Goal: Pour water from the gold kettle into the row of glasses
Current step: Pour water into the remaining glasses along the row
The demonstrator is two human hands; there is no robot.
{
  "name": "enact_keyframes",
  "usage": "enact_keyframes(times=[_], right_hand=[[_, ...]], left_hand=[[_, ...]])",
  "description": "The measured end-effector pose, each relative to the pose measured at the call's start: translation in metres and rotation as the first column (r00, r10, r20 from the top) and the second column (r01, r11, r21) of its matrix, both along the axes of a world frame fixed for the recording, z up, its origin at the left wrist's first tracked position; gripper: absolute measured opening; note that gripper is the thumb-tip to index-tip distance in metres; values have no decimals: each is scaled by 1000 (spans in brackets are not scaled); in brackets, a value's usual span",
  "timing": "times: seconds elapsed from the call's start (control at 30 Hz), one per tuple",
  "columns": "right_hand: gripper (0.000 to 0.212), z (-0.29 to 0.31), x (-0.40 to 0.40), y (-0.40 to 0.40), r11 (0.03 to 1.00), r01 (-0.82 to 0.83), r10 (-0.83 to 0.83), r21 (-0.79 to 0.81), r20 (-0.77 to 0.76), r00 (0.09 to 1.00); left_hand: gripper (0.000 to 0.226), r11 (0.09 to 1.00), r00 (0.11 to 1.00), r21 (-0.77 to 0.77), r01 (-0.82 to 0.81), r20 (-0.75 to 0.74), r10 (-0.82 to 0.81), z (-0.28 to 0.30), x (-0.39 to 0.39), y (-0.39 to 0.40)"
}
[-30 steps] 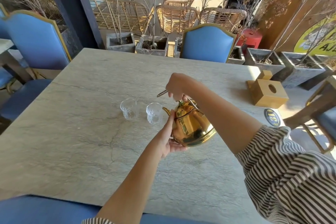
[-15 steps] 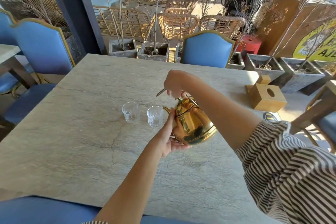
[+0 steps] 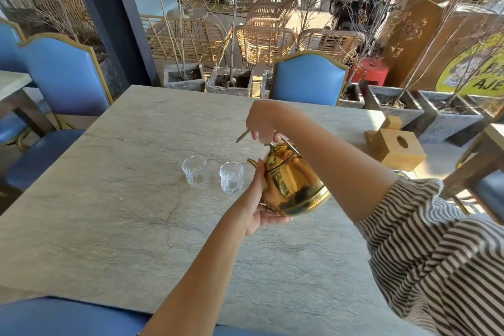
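The gold kettle (image 3: 293, 180) was held above the grey stone table (image 3: 114, 199), tilted with its short spout toward the two glasses and its base swung up to the right. The right hand (image 3: 263, 123) came in from the right, forearm stretched across the frame from a striped sleeve (image 3: 436, 248), wrist bent down — its fingers were curled closed around the kettle's thin wire handle (image 3: 289, 144), one end of which stuck out to the left of the fist. The left hand (image 3: 257, 204) reached up from the lower edge, arm nearly straight, palm turned inward; its thumb lay along the kettle's left side and its fingers cupped under the belly, bracing rather than fully wrapping it.

The near glass (image 3: 231, 177) stood just beside the spout, below and left of it, with the far glass (image 3: 194, 171) close on its left; both stood upright on the table. Whether water was running from the spout could not be told. A wooden box (image 3: 396, 147) sat near the table's right edge.
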State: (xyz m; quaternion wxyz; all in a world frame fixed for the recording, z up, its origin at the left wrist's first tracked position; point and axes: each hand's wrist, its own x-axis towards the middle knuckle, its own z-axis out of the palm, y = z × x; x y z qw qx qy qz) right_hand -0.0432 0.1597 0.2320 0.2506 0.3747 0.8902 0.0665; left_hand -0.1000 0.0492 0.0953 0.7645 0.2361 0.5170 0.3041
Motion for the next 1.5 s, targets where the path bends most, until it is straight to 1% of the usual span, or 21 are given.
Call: enact_keyframes(times=[0.1,0.2,0.23,0.3,0.37,0.43,0.5,0.53,0.57,0.6,0.63,0.7,0.77,0.8,0.9,1.13,1.23,1.3,1.33,1.5], right_hand=[[37,0,0,-5,999,22,-22,39,-15,1000],[36,-2,0,-10,993,117,-116,8,-63,991],[35,-2,1,-13,987,158,-158,-18,-86,984],[34,-4,2,-20,967,246,-254,-62,-176,951],[37,-9,4,-25,932,336,-361,-135,-279,890],[36,-19,3,-25,877,424,-479,-228,-321,817],[25,-33,4,-18,769,510,-636,-385,-384,669],[21,-37,4,-15,716,553,-698,-426,-400,595],[23,-41,4,-14,677,585,-736,-446,-396,550],[26,-47,5,-13,658,601,-753,-454,-392,529],[26,-52,7,-13,659,601,-752,-451,-407,519],[27,-59,10,-17,697,582,-714,-418,-474,515],[33,-66,15,-20,696,562,-710,-447,-542,449],[36,-70,18,-21,703,550,-701,-451,-569,430],[39,-76,22,-25,727,524,-675,-444,-600,429],[39,-68,8,-25,707,521,-700,-478,-580,417],[35,-64,-2,-22,699,514,-711,-498,-562,423],[35,-63,-8,-19,700,499,-710,-511,-579,402],[34,-62,-12,-19,697,494,-712,-519,-578,398],[32,-62,-39,-12,735,463,-676,-496,-591,439]], left_hand=[[102,1000,1000,0,11,7,-11,-1,1,1],[106,1000,1000,2,6,-5,-6,-5,1,0],[103,1000,1000,2,0,-15,0,-7,0,1],[88,1000,999,0,-23,-41,23,-11,-1,1],[76,999,996,-6,-44,-80,44,-16,-3,1],[73,999,992,-8,-47,-119,46,-22,-5,0],[74,999,988,-12,-44,-148,42,-28,-7,-1],[74,999,986,-16,-48,-162,45,-30,-9,-1],[75,998,983,-22,-53,-176,49,-32,-10,0],[78,998,980,-29,-59,-190,53,-35,-12,0],[81,997,978,-35,-65,-202,57,-37,-14,1],[92,997,973,-35,-74,-220,64,-41,-17,2],[99,996,969,-26,-83,-234,75,-44,-20,3],[101,996,968,-22,-91,-238,83,-46,-22,3],[102,993,965,-19,-114,-240,106,-50,-27,3],[100,991,962,-9,-131,-241,125,-52,-39,3],[111,988,957,0,-152,-252,147,-51,-45,4],[117,985,952,-5,-173,-255,166,-50,-50,5],[117,983,951,-8,-185,-256,177,-49,-53,5],[112,974,943,-16,-225,-255,213,-50,-71,9]])
